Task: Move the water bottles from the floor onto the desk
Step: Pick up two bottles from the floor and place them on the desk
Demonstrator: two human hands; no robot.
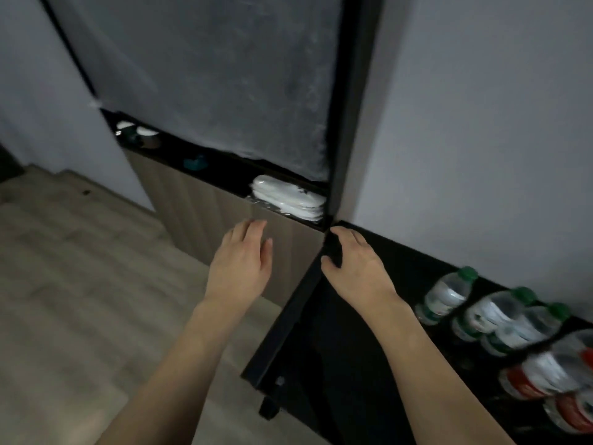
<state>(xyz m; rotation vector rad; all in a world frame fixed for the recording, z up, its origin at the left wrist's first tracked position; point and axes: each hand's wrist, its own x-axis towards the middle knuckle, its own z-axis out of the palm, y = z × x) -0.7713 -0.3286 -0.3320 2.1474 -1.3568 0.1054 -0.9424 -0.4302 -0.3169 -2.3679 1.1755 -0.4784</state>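
Several clear water bottles stand on the black desk (362,342) at the right, against the wall. Three have green caps (447,295) (494,311) (526,329); others have red labels (542,377) (574,412). My left hand (244,261) is held out with straight fingers in front of a wood panel and holds nothing. My right hand (359,264) lies over the desk's far left corner with loosely bent fingers, also holding nothing. No bottle shows on the visible floor. The frame is blurred.
A tall dark-framed unit with a grey translucent panel (208,91) rises ahead. Its low shelf holds wrapped white slippers (288,200) and small items (138,133). Light wood floor (80,300) spreads to the left. A grey wall (481,139) backs the desk.
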